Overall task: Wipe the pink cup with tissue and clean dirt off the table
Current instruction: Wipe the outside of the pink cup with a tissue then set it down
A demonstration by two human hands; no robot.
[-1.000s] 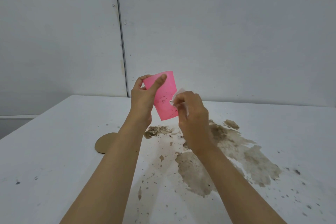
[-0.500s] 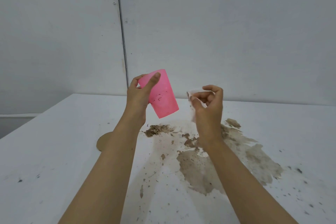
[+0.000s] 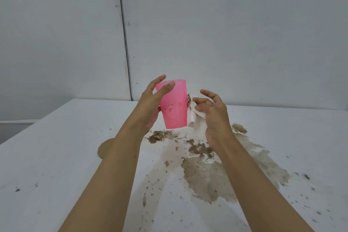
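Two hands | pink cup between left fingers | tissue against cup

pink cup: translucent plastic, held above the table, roughly upright, slight tilt, dark dirt specks across lower-mid wall. tissue: white, crumpled, pressed on cup's right side, brown soiling on its top edge. dirt: big brown wet-looking stain on white table below the cup, smaller clumps beside it, specks scattered around

Brown disc on table, grey wall
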